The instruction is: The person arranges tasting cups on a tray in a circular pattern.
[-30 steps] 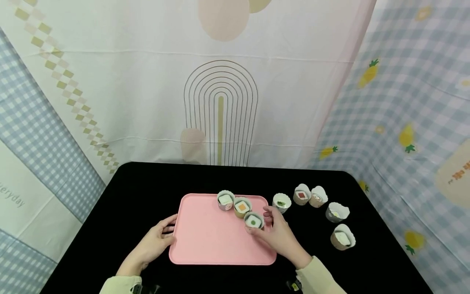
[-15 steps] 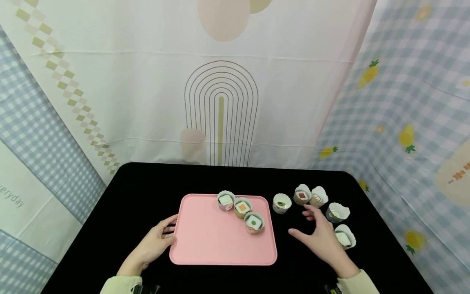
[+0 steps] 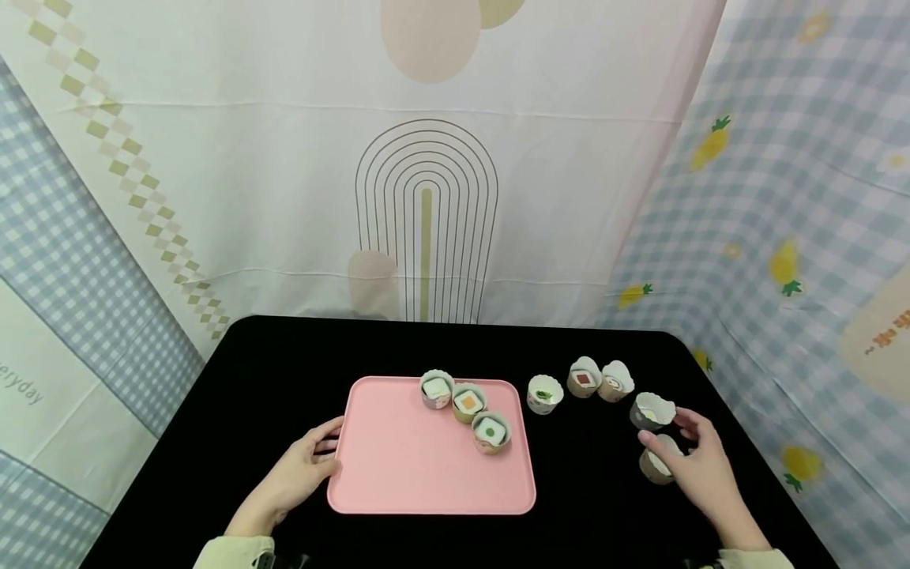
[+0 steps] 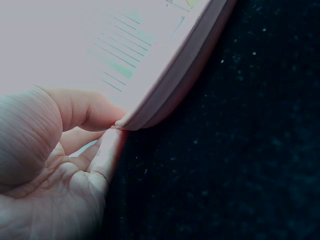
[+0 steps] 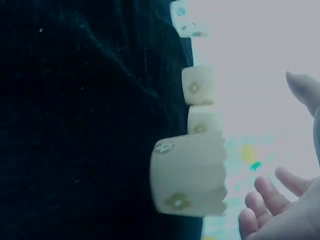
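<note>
My left hand [image 3: 302, 468] pinches the left edge of a pink tray [image 3: 412, 466], thumb above and fingers below the rim in the left wrist view. Three paper muffin cups with small white square pieces sit at the tray's upper right: one plain-topped cup [image 3: 437, 399], one with an orange square [image 3: 468, 414], one with a green dot [image 3: 489, 444]. Over a brown cup [image 3: 652, 470] at the table's right, my right hand [image 3: 704, 474] hovers with thumb and fingers spread. That cup [image 5: 187, 175] stands apart from the fingers in the right wrist view.
A grey cup [image 3: 643, 419] stands just behind the brown one. Farther back are a cup with a red-topped piece [image 3: 583, 386], a cup with a swirl piece [image 3: 613, 393] and a white cup with green filling [image 3: 542, 404]. The table [image 3: 298, 356] is black.
My right hand has left the green-dot cup on the tray and moved right across the table to the brown cup. The left hand and tray have stayed in place.
</note>
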The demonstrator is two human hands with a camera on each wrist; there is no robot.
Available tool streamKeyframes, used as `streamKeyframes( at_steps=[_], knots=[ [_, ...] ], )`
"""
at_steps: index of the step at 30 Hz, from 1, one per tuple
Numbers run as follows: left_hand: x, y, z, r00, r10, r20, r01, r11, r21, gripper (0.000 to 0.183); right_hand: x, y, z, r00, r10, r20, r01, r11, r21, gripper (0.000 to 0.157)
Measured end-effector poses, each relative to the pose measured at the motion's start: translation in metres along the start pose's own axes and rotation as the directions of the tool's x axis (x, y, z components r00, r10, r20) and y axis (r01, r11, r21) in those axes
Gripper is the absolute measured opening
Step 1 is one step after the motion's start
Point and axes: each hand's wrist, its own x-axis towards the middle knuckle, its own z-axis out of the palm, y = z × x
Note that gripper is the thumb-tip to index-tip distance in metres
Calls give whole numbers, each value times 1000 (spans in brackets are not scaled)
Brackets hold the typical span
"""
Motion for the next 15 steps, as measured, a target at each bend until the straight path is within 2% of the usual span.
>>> streamKeyframes(
  at_steps=[3,5,9,12,15],
  knots=[
    [1,-1,0,1000,-2,-3,2,1000,-8,69,0,11,-6,986,118,119,-127,989,71,87],
    [2,-2,0,1000,-5,-3,5,1000,-6,68,1,17,-8,963,167,209,-197,972,131,88],
    [2,-2,1,1000,-13,-2,13,1000,4,67,3,27,-10,904,222,364,-314,925,215,89],
    [2,-1,1,1000,-14,-4,14,1000,5,67,4,34,-9,874,236,424,-351,911,216,88],
    [0,0,0,1000,-11,-7,11,1000,3,68,4,42,-7,855,233,464,-352,917,188,85]
  ],
)
